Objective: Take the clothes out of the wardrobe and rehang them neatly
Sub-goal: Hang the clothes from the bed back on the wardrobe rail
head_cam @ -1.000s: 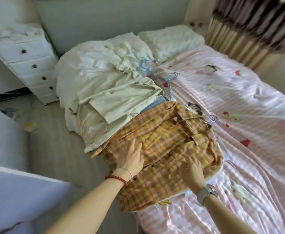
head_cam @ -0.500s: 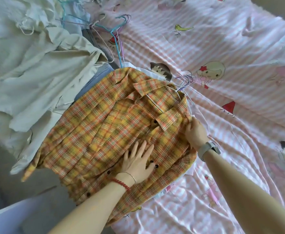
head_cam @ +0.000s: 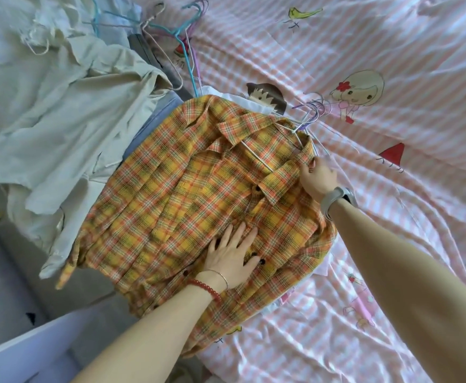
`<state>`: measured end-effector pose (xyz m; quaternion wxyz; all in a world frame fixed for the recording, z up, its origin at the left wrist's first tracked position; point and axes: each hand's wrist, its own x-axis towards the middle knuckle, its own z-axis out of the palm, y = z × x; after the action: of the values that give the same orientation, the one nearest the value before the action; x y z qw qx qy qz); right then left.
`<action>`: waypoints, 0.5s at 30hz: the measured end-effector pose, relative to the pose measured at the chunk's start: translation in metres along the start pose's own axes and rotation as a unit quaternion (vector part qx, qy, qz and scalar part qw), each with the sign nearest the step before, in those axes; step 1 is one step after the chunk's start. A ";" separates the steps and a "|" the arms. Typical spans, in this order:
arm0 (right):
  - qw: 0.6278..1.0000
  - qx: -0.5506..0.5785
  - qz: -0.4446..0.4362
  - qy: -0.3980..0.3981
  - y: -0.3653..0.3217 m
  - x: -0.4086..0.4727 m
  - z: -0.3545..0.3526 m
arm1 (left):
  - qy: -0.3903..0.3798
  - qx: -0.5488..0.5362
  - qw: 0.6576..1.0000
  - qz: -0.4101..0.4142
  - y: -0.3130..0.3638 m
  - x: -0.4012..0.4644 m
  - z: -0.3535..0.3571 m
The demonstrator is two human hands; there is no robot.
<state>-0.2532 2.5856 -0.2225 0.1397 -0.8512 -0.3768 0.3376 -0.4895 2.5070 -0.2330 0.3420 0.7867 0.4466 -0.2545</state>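
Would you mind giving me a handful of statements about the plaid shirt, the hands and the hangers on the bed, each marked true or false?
1. The left hand lies flat, fingers spread, on the plaid shirt. True.
2. The right hand holds a blue hanger in the air. False: it pinches the shirt's edge near the collar.
3. A white wire hanger is inside the shirt's neck. True.
4. The shirt hangs in a wardrobe. False: it lies on the bed, over the pink striped sheet.
5. Cream garments are piled beside the shirt. True.
6. The watch is on the left wrist. False: it is on the right wrist.
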 end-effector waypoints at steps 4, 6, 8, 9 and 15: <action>0.999 0.035 0.003 0.016 -0.002 -0.002 -0.003 | 0.003 -0.004 1.000 0.001 0.002 -0.006 -0.003; 0.996 0.081 0.000 0.023 -0.006 -0.005 -0.006 | -0.002 -0.007 1.000 0.002 0.001 -0.010 -0.004; 0.993 0.098 -0.012 0.060 -0.013 -0.008 -0.011 | -0.012 -0.013 1.000 0.003 -0.001 -0.016 -0.006; 0.993 0.079 -0.023 0.084 -0.016 -0.010 -0.013 | -0.015 -0.019 1.000 0.001 -0.003 -0.020 -0.007; 0.985 0.037 -0.074 0.152 -0.040 -0.035 -0.019 | 0.011 -0.079 0.996 -0.028 -0.015 -0.040 -0.016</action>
<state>-0.2792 2.5873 -0.1731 0.2511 -0.8569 -0.4002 0.2062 -0.5200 2.5037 -0.1991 0.3909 0.7469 0.4910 -0.2198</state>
